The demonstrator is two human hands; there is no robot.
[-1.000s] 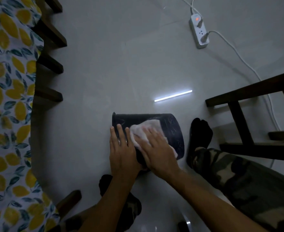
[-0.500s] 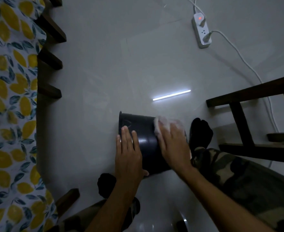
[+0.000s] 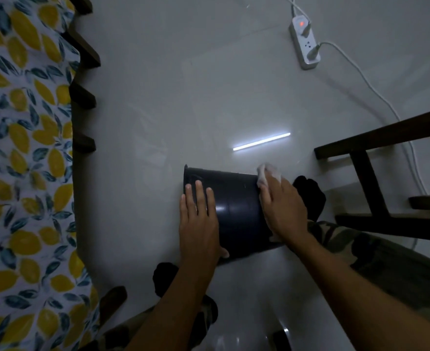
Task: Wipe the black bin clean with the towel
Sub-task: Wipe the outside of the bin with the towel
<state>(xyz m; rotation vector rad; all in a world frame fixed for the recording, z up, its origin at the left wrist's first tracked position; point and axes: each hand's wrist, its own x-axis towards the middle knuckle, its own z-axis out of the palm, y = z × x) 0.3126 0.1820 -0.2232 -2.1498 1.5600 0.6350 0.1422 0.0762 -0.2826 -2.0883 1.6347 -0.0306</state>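
The black bin (image 3: 236, 206) lies on its side on the pale floor, its rim pointing left. My left hand (image 3: 198, 219) rests flat on the bin's left part near the rim, fingers spread, holding it steady. My right hand (image 3: 283, 206) presses the white towel (image 3: 268, 173) against the bin's right end. Only a crumpled edge of the towel shows past my fingertips.
A bed with a lemon-print sheet (image 3: 24, 173) and dark wooden slats runs along the left. A dark wooden chair frame (image 3: 376, 173) stands at the right. A white power strip (image 3: 304, 44) and its cable lie at the back right. My black-socked feet (image 3: 309, 196) flank the bin.
My right hand has slid the towel from the bin's middle to its right end. The bin has shifted a little to the right. My left hand stayed on the bin near the rim.
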